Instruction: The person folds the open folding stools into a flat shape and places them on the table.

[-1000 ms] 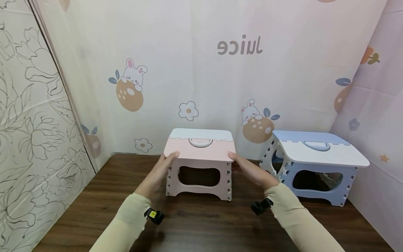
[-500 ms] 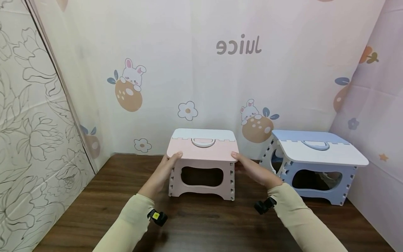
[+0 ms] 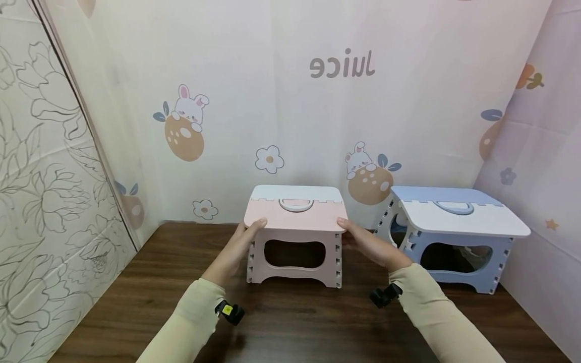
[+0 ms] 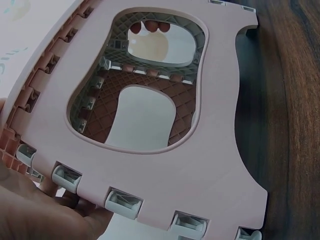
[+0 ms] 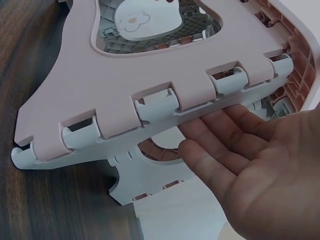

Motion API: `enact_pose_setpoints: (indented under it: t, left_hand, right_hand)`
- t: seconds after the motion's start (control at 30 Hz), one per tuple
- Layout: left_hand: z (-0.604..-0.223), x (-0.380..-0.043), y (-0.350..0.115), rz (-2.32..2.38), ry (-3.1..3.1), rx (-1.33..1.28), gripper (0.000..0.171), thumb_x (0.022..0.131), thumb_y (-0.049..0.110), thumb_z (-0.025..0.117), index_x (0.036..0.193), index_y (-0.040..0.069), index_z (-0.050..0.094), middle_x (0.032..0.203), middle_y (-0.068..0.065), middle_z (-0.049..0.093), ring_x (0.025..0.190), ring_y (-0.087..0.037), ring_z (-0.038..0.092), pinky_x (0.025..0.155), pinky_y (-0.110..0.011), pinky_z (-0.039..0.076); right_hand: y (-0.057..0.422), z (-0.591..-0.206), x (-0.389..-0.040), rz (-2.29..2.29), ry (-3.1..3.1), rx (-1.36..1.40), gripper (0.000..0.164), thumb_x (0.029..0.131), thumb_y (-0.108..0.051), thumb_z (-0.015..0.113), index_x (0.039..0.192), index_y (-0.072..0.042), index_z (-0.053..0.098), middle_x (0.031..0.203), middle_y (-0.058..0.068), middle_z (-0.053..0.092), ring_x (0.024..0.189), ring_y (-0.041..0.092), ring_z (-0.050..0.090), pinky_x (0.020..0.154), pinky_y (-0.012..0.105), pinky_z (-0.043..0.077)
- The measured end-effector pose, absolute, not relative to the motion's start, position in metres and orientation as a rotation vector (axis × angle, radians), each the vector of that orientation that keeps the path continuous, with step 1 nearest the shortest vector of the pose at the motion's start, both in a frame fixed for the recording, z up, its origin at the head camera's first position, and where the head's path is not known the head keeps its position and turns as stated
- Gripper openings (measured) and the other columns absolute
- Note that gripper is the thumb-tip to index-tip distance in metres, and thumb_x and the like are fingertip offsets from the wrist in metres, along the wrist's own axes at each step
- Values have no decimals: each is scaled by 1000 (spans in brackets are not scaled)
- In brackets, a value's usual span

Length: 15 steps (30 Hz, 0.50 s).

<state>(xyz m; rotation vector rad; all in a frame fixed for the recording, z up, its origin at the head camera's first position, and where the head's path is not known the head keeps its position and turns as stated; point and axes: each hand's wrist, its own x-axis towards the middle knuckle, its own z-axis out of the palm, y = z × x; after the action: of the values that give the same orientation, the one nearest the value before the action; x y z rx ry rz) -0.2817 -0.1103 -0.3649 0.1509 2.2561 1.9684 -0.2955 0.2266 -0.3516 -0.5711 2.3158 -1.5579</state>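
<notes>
A pink and white folding stool (image 3: pixel 295 217) stands unfolded on the dark wooden table, its curved carry handle lying flat in the top. My left hand (image 3: pixel 232 252) grips the stool's left side, with the thumb on the top's front corner and the fingers tucked beneath the edge. On the opposite side my right hand (image 3: pixel 372 247) holds it the same way. In the right wrist view the right hand's fingers (image 5: pixel 220 135) reach against the white side leg under the top. Fingertips (image 4: pixel 151 26) show through the far side opening in the left wrist view.
A blue and white folding stool (image 3: pixel 458 222), also unfolded, stands at the right of the table (image 3: pixel 290 327). Behind is a printed curtain (image 3: pixel 272 101) with rabbits and fruit. Another curtain (image 3: pixel 50 201), with flower outlines, hangs along the left edge.
The pink stool has slid a little to the right across the table, both hands moving along with it and keeping their hold. The view has shifted slightly; the blue stool stays put.
</notes>
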Motion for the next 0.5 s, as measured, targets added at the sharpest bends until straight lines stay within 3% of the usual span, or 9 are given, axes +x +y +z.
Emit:
enact_pose_setpoints:
  t: [0.23, 0.5]
  left_hand:
    - [-364, -282, -113, 1989, 2202, 154, 101, 85, 75, 59, 159, 24, 13, 159, -6, 18, 144, -32, 20, 112, -68, 16]
    - [-362, -285, -115, 2017, 2195, 202, 92, 94, 63, 54, 160, 16, 11, 162, -15, 13, 149, -36, 11, 115, -64, 6]
  right_hand:
    - [227, -348, -296, -1527, 2333, -540, 79, 104, -61, 29, 158, -6, 17, 153, 24, 34, 137, 39, 39, 112, 53, 31]
    - [226, -345, -293, -1482, 2355, -535, 80, 104, -64, 23, 160, -9, 11, 156, 23, 27, 139, 40, 37, 113, 54, 31]
